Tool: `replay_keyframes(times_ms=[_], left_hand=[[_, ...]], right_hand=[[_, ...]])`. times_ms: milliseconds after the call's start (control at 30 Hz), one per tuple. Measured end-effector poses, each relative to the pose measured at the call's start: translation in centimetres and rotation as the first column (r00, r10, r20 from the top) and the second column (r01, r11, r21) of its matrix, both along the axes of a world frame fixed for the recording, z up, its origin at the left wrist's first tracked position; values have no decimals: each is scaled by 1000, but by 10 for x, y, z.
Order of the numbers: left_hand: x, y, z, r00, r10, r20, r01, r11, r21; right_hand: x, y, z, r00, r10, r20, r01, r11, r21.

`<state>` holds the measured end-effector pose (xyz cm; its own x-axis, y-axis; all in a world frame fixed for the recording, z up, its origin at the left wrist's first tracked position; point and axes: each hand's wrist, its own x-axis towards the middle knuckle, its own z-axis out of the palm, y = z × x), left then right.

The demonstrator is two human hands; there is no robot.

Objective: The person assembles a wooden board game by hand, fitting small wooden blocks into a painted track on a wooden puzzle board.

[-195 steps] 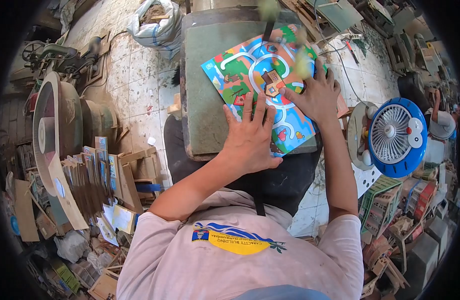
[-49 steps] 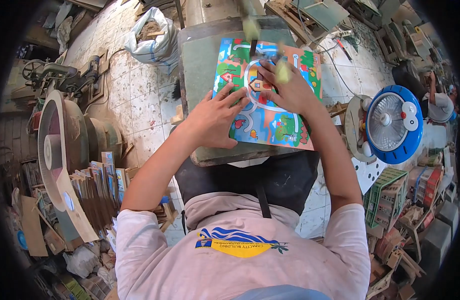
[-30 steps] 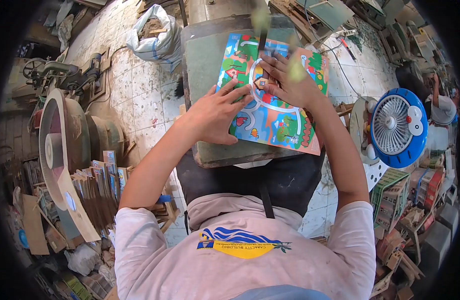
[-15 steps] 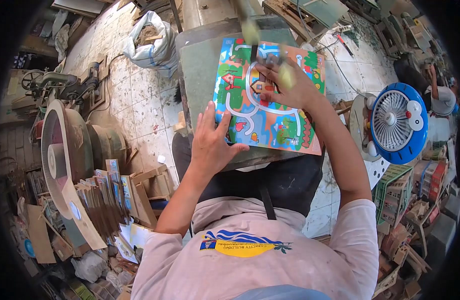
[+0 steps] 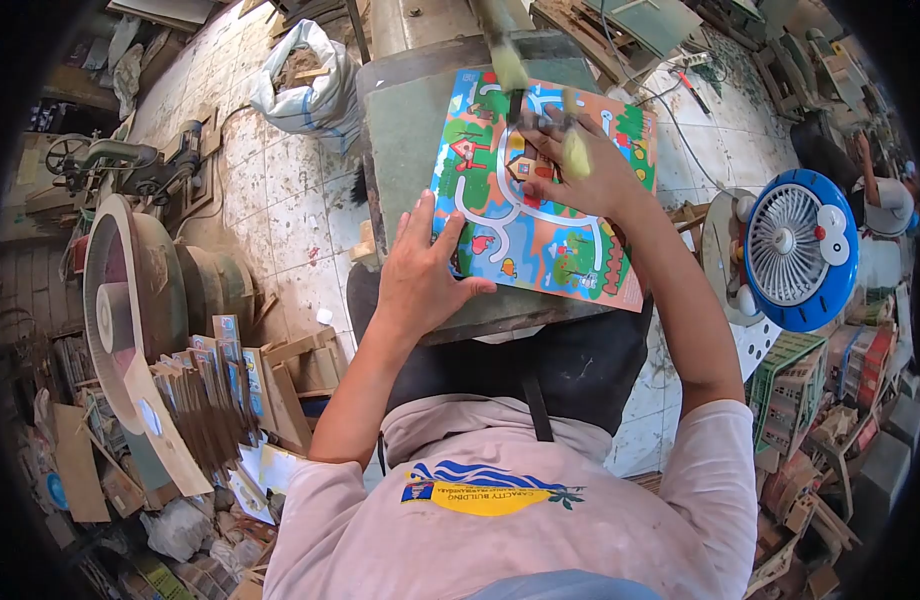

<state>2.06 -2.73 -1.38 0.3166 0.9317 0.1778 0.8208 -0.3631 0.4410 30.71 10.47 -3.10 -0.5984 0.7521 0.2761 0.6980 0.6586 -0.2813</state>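
Observation:
A colourful printed board (image 5: 540,235) with a road, trees and little houses lies flat on the green saw table (image 5: 405,140). My left hand (image 5: 417,272) rests palm down on the board's near left corner, fingers spread. Farther in, my right hand (image 5: 575,172) presses flat on the board beside a small brown house picture. A thin dark saw blade (image 5: 515,103) meets the board at its far edge, just ahead of my right fingers.
A white sack (image 5: 315,75) sits on the tiled floor at the left. Stacked board pieces (image 5: 205,385) and a big round drum (image 5: 130,290) crowd my left. A blue fan (image 5: 805,250) stands at my right, with another person (image 5: 880,205) beyond it.
My left hand slid from the middle of the board back to its near left corner. The board has turned slightly under my right hand, which stayed by the blade.

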Motion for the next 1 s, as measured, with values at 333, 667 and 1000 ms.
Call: replay_keyframes(times_ms=[333, 667, 1000], left_hand=[[-2, 6, 4, 1000, -7, -27, 6, 1000, -26], [-5, 14, 4, 999, -16, -34, 15, 999, -29], [-11, 24, 7, 999, -22, -25, 21, 998, -65]], right_hand=[[3, 5, -10, 999, -35, 39, 37, 999, -36], [0, 4, -7, 997, -64, 50, 64, 998, -7], [-3, 1, 2, 983, -115, 140, 126, 989, -73]])
